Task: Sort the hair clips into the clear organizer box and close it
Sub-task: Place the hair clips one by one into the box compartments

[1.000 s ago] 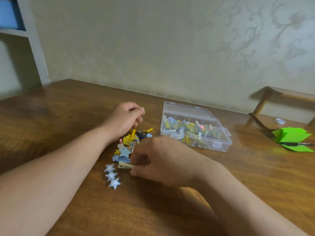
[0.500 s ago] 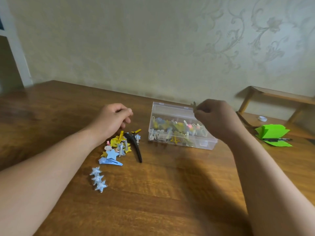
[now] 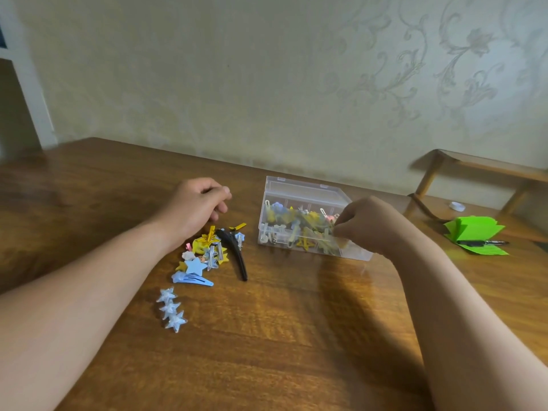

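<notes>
The clear organizer box [image 3: 297, 185] stands open at the table's middle, its lid upright at the back, with several coloured hair clips in its compartments. My right hand [image 3: 374, 224] is over the box's front right compartment, fingers pinched on a pale clip that is mostly hidden. To the left of the box lies a pile of loose hair clips [image 3: 205, 249]: yellow ones, a blue star, a long black clip [image 3: 237, 257], a blue snap clip [image 3: 193, 281] and a clip of three silver stars [image 3: 172, 310]. My left hand [image 3: 195, 206] rests curled at the pile's far edge, with nothing visible in it.
Folded green paper [image 3: 474, 229] with a dark pen [image 3: 483, 242] on it lies at the right. Behind it stand a wooden rack [image 3: 480, 165] and a small white round object [image 3: 456, 206]. A wall runs close behind the wooden table [image 3: 267, 336].
My right hand picked a pale clip from the pile, carried it up and right above the box, and has now lowered into the box's front right part. My left hand stayed put.
</notes>
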Demonstrator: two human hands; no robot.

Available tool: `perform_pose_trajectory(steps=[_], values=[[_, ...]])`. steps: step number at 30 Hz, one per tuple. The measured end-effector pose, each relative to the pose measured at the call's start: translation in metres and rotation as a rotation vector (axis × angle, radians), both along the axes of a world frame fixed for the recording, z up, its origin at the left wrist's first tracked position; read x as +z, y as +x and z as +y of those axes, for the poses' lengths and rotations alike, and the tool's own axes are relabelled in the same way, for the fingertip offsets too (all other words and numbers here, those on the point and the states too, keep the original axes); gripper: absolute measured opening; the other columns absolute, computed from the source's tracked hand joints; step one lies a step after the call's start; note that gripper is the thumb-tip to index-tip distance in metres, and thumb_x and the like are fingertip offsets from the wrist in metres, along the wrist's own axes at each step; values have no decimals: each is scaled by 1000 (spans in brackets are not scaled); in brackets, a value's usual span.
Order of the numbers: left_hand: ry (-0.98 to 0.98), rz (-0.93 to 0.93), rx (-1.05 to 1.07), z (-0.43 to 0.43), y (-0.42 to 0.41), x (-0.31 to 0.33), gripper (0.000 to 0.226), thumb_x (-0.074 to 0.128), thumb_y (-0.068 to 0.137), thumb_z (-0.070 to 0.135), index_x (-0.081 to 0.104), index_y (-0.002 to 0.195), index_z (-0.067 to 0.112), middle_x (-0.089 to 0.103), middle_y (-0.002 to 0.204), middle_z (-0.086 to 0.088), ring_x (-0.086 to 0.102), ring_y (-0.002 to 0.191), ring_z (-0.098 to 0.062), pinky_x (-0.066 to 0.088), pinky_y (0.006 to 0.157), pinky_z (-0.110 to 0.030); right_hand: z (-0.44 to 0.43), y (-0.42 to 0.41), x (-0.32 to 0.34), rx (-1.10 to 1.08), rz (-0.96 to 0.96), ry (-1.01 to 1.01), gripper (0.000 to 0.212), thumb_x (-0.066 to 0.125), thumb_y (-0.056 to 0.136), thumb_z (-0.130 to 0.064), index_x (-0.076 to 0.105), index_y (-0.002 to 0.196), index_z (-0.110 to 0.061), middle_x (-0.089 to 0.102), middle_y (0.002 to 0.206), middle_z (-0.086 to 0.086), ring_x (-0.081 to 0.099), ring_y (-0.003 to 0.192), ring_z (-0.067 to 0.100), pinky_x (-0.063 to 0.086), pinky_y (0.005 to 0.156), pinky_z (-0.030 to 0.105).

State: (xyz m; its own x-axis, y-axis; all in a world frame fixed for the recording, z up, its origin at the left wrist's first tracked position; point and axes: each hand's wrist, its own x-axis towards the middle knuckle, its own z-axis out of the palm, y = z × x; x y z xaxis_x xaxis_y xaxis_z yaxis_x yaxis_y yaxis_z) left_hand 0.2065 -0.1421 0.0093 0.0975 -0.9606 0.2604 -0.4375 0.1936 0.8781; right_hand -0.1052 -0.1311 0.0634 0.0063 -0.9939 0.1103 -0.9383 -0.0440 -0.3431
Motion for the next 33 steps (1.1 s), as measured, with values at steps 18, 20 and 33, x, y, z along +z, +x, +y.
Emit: perform_pose_trajectory(steps=[18,20,33], values=[[4,34,19,-1,0,-1,23,58,107,28,77,104,16,75,91,-5,66,77,-16,52,75,-33,11,24,5,54,38,-236,18,62,95,-32,76,87,-26,73,76,-8,68,73,19,61,69,38],[5,61,24,-3,-1,-2,23,60,105,28,77,102,13,76,90,-6,68,79,-16,54,77,-34,21,43,7,141,-26,-321,14,62,93,-33,75,88,-29,74,81,-10,68,78,19,58,72,36],[33,104,45,-5,-3,-1,23,62,102,23,76,100,5,72,78,-2,57,61,-14,47,60,-24,81,136,-31,784,43,-212,14,71,92,-43,63,95,-33,58,88,-15,56,85,8,51,74,32]])
